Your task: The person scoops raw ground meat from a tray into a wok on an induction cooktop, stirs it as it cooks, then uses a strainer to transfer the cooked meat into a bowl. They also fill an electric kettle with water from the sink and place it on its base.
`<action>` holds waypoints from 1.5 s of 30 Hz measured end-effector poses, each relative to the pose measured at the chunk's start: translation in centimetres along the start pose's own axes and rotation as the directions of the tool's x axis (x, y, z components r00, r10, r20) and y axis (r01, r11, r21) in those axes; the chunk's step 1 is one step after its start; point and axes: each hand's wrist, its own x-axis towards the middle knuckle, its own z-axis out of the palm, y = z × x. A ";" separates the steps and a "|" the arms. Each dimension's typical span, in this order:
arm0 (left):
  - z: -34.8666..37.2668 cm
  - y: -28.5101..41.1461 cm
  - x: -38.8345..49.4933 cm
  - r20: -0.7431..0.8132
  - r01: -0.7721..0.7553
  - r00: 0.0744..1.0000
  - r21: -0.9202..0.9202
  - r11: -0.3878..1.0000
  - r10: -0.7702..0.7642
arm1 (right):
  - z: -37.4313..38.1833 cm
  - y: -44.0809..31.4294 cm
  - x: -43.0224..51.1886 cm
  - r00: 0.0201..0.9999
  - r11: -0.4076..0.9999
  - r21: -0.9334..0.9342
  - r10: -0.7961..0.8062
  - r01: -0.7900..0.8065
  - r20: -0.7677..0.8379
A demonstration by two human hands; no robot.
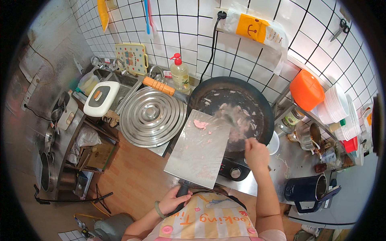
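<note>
My left hand (178, 198) grips the black handle of a wide, flat metal blade (199, 153), which slants up over the near left rim of a dark wok (265, 120). A lump of pink minced meat (200, 124) and small scraps stick to the blade. My right hand (256, 153) is closed over the wok's near right rim on a utensil whose blurred head lies among the meat. Pale pink shreds of meat (238, 120) lie in the middle of the wok. The wok has a wooden handle (158, 86) and stands on a black cooker (235, 172) with a knob.
A round ribbed steel lid (150, 135) lies left of the wok, beside sinks and a pump bottle (181, 75). At right are a small white container (273, 144), a dark blue electric kettle (304, 188), and a shelf with an orange bowl (306, 90). A black cord (212, 48) hangs behind.
</note>
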 end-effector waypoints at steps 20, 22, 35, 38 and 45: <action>-0.5 -0.2 -0.4 0.006 -0.009 1.000 -0.020 1.000 0.009 | 0.6 -2.1 1.2 0.941 0.955 0.016 -0.295 0.297 0.163; -0.6 -0.2 -0.4 -0.019 -0.008 1.000 0.027 1.000 0.008 | 0.7 -2.3 1.3 0.982 0.983 -0.106 -0.160 0.150 -0.099; -1.0 -0.1 -0.7 -0.005 0.014 1.000 -0.033 0.999 -0.015 | -0.4 0.5 0.3 0.990 0.990 -0.045 -0.133 0.131 -0.038; -1.2 -0.1 -0.7 0.015 0.015 1.000 -0.035 0.999 -0.015 | -0.1 0.6 0.5 0.936 0.951 0.065 -0.310 0.303 0.165; -1.8 0.1 -0.9 0.029 0.068 0.997 -0.017 0.998 -0.068 | -1.8 1.0 0.3 0.959 0.959 0.012 -0.283 0.283 0.027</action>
